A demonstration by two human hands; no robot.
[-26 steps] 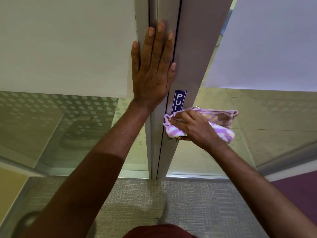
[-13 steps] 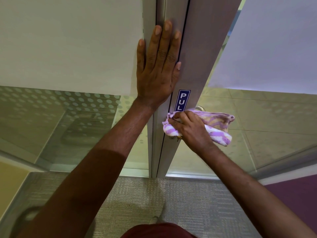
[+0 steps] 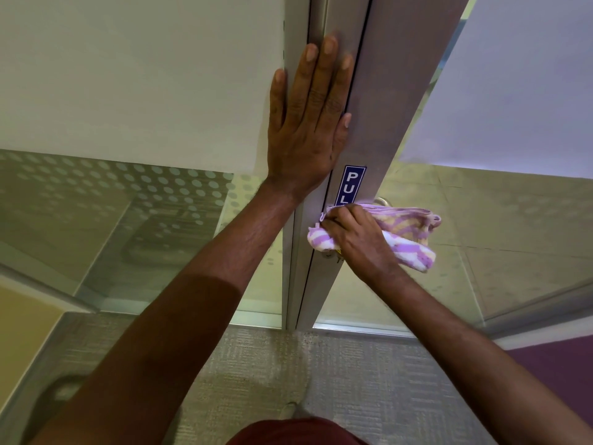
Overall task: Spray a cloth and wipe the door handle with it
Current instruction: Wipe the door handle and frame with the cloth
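Cloth (image 3: 405, 231) lower since, striped purple-white

Blue "PULL" sticker (image 3: 351, 184) on metal door frame (image 3: 382, 107), dotted frosted glass (image 3: 160, 200), grey carpet (image 3: 272, 374)

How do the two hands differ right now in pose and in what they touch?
The left hand lies flat with fingers spread straight, while the right hand is curled. The left hand holds nothing and presses on the metal door frame; the right hand grips a purple striped cloth bunched over the door handle. The left hand sits higher, the right lower, below the PULL sticker. Both are bare.
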